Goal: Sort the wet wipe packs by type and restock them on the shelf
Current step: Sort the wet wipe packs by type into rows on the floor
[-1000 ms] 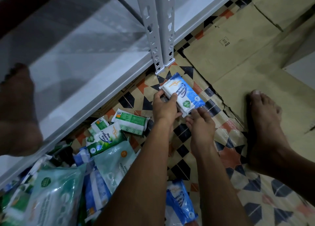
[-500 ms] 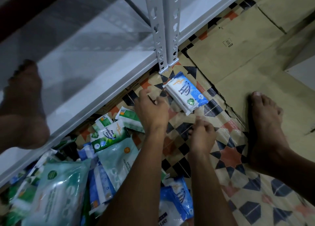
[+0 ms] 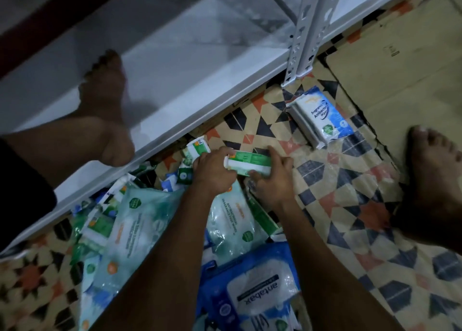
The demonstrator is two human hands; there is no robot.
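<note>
- Two hands meet on one green pack [image 3: 247, 162], just in front of the shelf's [image 3: 160, 63] front edge, above the patterned floor [image 3: 350, 180].
- The left hand [image 3: 215, 173] grips the left end of the green pack, with the fingers curled round it.
- The right hand [image 3: 273, 180] holds the right end; its thumb lies on the near side of the pack and the fingers reach over the far side, a little spread.
- The green pack lies flat and lengthwise between the two hands. I cannot tell if it touches the floor.
- A blue pack [image 3: 321, 117] lies alone on the floor, near the foot of the shelf post [image 3: 303, 35], well apart from the hands. Under it I see white edges, perhaps of more packs; I cannot tell how many.
- The pile [image 3: 140, 220] of mixed packs, green, pale and blue, lies on the floor under the forearms, beside the front edge of the shelf.
- A big blue pack [image 3: 260, 288] with the word "antabax" lies at the near end of the pile.
- The left foot [image 3: 105, 98] stands on the shelf board; the right foot [image 3: 435, 180] stands on the floor at the right, beside flat cardboard [image 3: 400, 63].
</note>
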